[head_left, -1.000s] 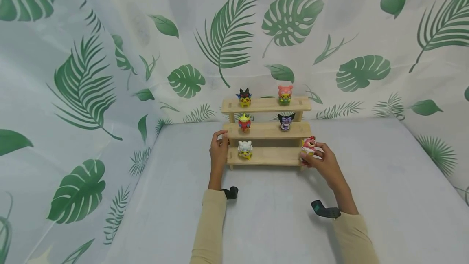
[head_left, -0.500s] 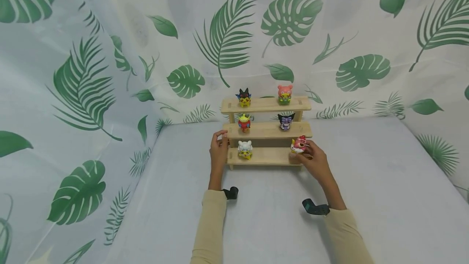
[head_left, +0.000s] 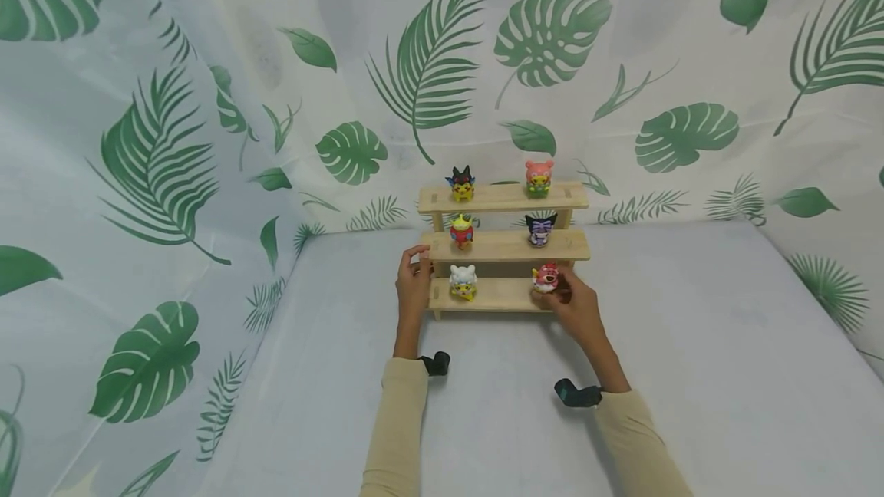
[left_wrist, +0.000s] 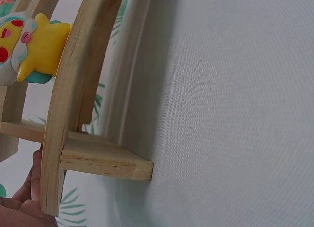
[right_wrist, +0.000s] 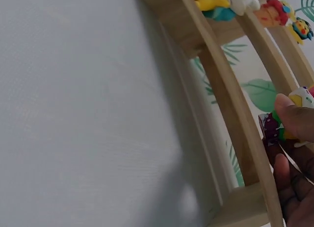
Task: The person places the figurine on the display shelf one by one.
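A three-tier wooden display shelf (head_left: pixel 504 245) carries small toy figurines. My right hand (head_left: pixel 575 305) pinches a pink-and-white figurine (head_left: pixel 545 279) with a red top between thumb and fingers, at the right part of the lowest tier. In the right wrist view, the thumb lies across this figurine (right_wrist: pixel 272 128), and my hand hides part of it; whether its base touches the board I cannot tell. My left hand (head_left: pixel 413 282) holds the shelf's left end, its fingers (left_wrist: pixel 35 180) against the wood. On the lowest tier's left stands a yellow figurine with a white hood (head_left: pixel 463 282).
The middle tier bears a red figurine with a yellow top (head_left: pixel 461 232) and a black-and-purple one (head_left: pixel 541 230). Above stand a black-eared figurine (head_left: pixel 461 184) and a pink-hooded one (head_left: pixel 539 179). A leaf-patterned curtain (head_left: pixel 442 83) hangs close behind; white cloth (head_left: pixel 497 405) covers the table.
My right hand has moved left with the pink-and-white figurine, from the lowest tier's right end inward along that tier. The left hand has stayed at the shelf's left end.
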`<state>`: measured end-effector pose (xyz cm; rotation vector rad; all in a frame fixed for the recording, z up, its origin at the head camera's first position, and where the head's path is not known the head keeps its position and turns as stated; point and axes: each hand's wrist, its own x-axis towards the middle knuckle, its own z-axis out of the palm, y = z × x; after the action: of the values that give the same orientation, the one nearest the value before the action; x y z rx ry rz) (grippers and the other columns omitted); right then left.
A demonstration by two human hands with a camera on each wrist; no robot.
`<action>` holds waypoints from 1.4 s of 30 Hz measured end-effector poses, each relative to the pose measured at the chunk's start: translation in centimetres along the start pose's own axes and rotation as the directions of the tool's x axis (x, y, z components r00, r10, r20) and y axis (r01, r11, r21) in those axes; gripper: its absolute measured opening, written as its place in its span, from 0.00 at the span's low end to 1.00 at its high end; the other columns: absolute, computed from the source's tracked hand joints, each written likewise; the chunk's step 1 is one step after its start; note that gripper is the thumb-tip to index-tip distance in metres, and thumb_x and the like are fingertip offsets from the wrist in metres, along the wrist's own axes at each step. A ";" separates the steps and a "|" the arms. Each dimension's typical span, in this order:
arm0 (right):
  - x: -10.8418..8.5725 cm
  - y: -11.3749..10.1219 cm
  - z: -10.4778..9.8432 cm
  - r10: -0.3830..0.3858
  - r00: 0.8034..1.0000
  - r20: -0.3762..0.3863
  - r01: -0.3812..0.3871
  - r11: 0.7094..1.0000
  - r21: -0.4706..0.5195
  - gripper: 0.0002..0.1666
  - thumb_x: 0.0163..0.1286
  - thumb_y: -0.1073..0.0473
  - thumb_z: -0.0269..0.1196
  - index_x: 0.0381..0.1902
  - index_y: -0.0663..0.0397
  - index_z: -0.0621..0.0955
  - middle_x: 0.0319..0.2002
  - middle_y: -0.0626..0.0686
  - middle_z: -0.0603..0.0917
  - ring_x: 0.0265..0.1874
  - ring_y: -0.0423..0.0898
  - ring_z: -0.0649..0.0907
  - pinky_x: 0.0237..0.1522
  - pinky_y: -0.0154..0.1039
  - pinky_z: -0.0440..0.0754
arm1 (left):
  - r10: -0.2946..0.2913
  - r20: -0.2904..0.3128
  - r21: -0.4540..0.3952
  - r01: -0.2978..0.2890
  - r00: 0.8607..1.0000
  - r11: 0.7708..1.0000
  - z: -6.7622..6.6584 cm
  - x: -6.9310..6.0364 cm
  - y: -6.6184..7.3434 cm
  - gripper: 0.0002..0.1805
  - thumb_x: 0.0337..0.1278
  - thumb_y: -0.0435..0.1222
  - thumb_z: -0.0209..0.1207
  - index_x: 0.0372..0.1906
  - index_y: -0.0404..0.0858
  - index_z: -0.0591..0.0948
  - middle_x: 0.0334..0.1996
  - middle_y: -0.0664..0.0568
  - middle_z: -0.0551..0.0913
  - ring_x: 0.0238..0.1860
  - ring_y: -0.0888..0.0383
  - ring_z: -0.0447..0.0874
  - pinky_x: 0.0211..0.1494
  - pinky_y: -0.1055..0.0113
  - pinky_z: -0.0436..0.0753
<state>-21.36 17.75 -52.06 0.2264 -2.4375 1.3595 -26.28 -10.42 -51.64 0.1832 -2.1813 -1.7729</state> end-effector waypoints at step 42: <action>-0.6 0.5 1.2 -0.068 0.994 -0.083 0.056 0.988 -0.142 0.34 0.55 0.60 0.75 0.57 0.63 0.76 0.39 0.61 0.86 0.32 0.50 0.83 0.32 0.28 0.73 | -0.022 -0.002 0.001 0.022 1.000 1.000 -0.1 -0.2 0.3 0.14 0.72 0.50 0.51 0.54 0.52 0.78 0.42 0.45 0.87 0.44 0.52 0.87 0.43 0.61 0.81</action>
<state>-21.19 16.99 -53.32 0.2014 -2.4187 1.1427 -26.06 -10.38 -51.39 0.2104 -2.1872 -1.7828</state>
